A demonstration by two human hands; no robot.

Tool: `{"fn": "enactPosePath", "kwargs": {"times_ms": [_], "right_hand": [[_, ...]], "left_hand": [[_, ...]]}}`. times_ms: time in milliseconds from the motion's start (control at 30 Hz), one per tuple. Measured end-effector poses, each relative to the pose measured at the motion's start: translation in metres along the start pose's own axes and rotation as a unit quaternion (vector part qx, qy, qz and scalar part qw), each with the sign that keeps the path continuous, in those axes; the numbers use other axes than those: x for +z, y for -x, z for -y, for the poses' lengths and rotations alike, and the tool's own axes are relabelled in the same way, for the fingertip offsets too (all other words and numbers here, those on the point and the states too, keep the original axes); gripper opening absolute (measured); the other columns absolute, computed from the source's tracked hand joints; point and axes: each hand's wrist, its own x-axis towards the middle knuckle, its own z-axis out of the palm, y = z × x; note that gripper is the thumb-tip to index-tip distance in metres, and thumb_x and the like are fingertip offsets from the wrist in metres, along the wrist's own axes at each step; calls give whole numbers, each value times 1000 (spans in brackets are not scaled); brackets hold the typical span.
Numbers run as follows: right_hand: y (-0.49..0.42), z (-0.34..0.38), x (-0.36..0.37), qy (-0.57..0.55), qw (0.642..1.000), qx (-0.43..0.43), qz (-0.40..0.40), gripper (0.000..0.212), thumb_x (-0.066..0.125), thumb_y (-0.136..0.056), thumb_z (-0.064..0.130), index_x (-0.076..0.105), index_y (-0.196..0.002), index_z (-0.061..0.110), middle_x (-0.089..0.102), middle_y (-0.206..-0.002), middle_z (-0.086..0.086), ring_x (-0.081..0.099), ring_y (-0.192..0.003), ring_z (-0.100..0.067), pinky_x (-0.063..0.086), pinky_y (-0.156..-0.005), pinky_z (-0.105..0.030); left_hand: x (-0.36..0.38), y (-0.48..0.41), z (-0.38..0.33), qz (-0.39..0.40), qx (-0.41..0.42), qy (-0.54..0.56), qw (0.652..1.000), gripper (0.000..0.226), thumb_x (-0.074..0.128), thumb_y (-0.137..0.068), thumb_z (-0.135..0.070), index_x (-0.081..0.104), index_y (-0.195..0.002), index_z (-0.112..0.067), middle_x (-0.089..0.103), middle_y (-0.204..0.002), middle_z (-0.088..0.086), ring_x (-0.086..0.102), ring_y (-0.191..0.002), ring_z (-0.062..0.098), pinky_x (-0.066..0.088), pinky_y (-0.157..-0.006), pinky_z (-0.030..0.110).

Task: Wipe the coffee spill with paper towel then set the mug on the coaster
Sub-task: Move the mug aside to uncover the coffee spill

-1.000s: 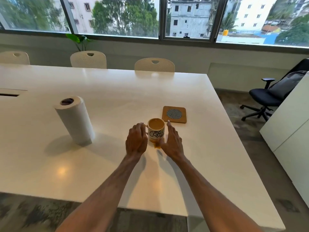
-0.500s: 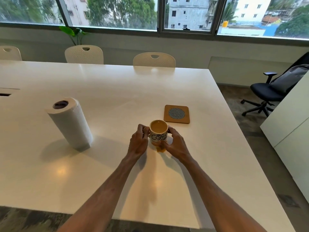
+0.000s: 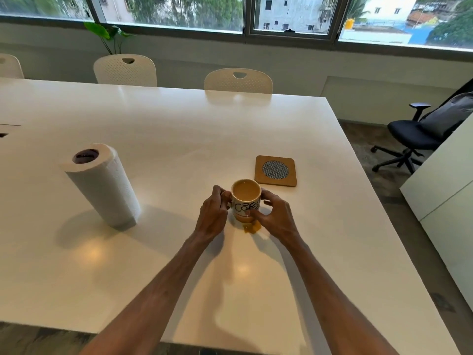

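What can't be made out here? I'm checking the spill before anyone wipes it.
- Coffee spill: head view, only a patch shows; the mug and right hand cover the rest.
- Mug handle: hidden by the left hand.
- Mug lettering: cut off by the right hand's fingers.
- Whether the mug is lifted: its base is hidden.
- Paper towel roll: loose end not visible.

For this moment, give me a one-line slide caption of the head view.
Both hands, left hand and right hand, clasp coffee mug over a coffee spill; coaster empty.

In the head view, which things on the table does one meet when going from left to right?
paper towel roll → left hand → mug → right hand. The coaster overlaps these, so I leave it out.
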Motion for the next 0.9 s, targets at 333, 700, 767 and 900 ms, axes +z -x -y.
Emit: {"fn": "enactPosePath", "kwargs": {"times_ms": [333,700,767,900], "right_hand": [[-31,17,8,-12,999,-36,9,63,89,-87,20,64,-144,12,75,-131,-5,69,-120,-18,58,-102,-37],[-72,31,28,-10,998,-48,31,63,90,-86,21,66,-143,10,76,-132,-6,70,-121,-16,53,-100,-22],[-82,33,32,-10,998,-49,39,64,89,-87,20,65,-145,9,75,-133,-7,70,-123,-18,56,-105,-33],[-98,35,38,-2,997,-45,57,64,87,-88,17,62,-147,10,74,-135,-8,68,-126,-20,57,-108,-41]], "left_hand": [[-24,-23,-4,-21,-9,-6,1000,14,39,-115,-20,50,-108,-14,74,-108,9,73,-99,32,62,-87,61],[-46,-59,3,-30,-40,-1,999,21,37,-117,-25,50,-112,-10,73,-110,9,72,-101,32,60,-90,58],[-47,-67,6,-35,-46,2,998,20,37,-117,-24,50,-112,-9,73,-111,10,72,-102,34,60,-89,56],[-50,-83,14,-43,-57,0,997,21,37,-117,-25,50,-112,-10,72,-110,9,71,-102,34,59,-87,53]]}}
